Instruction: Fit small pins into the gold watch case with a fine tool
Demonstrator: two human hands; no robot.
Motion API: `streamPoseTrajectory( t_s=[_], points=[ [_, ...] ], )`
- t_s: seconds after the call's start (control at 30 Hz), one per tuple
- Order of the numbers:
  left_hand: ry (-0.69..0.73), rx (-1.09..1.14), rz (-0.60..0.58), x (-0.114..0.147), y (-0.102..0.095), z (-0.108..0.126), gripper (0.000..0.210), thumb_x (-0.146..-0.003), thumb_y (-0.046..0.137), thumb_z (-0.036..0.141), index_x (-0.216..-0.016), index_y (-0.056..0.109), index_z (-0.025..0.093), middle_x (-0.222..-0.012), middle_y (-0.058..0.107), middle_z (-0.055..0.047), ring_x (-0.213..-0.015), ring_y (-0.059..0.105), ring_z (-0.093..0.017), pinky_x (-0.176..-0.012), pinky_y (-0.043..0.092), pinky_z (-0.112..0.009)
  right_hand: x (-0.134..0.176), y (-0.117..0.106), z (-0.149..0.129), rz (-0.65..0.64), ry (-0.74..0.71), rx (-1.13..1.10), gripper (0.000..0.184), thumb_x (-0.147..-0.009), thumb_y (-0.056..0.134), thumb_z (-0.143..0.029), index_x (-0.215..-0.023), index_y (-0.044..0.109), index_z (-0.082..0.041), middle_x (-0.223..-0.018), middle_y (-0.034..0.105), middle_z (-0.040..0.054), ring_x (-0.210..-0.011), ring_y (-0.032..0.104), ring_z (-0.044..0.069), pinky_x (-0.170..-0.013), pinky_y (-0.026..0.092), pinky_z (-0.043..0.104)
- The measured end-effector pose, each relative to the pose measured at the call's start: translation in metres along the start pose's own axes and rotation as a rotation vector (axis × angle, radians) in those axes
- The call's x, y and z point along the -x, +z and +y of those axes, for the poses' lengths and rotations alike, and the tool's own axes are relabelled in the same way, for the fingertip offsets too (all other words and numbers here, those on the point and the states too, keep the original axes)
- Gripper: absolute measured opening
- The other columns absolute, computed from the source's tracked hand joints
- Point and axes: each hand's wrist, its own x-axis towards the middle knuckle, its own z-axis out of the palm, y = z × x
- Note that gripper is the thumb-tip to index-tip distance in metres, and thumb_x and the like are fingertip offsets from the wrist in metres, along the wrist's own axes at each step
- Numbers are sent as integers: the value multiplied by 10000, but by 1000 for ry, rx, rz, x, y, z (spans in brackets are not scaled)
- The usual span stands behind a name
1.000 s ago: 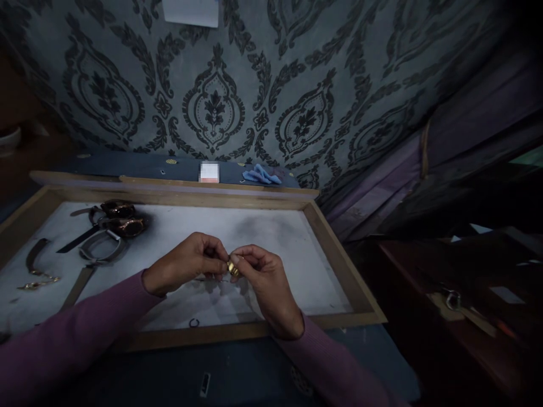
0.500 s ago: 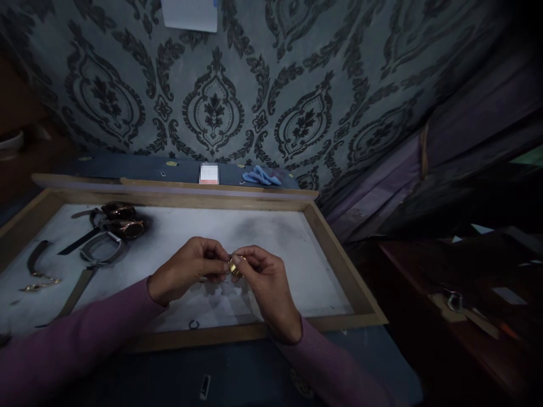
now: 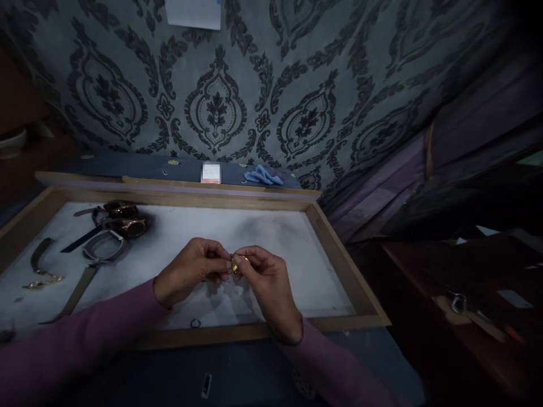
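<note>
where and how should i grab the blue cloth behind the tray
Probably best to pinch a raised fold in the middle of the blue cloth, coming from above on the tray side. It lies crumpled, so folds stand up to grip, while the patterned wall rises behind it. The right hand is occupied with the gold-coloured piece.

The tray (image 3: pixel 343 260) offers passage right of the right hand (image 3: pixel 269 278), but strapped pieces (image 3: pixel 131 227) crowd its left side.
</note>
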Motion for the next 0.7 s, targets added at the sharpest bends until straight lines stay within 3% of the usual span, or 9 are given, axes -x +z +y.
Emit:
streamPoseTrajectory(
  t_s=[0.7],
  points=[
    [17, 93, -2, 0, 2, -6, 172, -559, 738, 208, -601, 598, 117, -490, 598, 9, -455, 527, -83, -468, 414, -201, 1, 2, -1, 17, -6, 103, 91, -779, 664, -248, -723, 663, -176, -600, 647, -6, -562, 577, 134, -534, 432, 237]
  ],
)
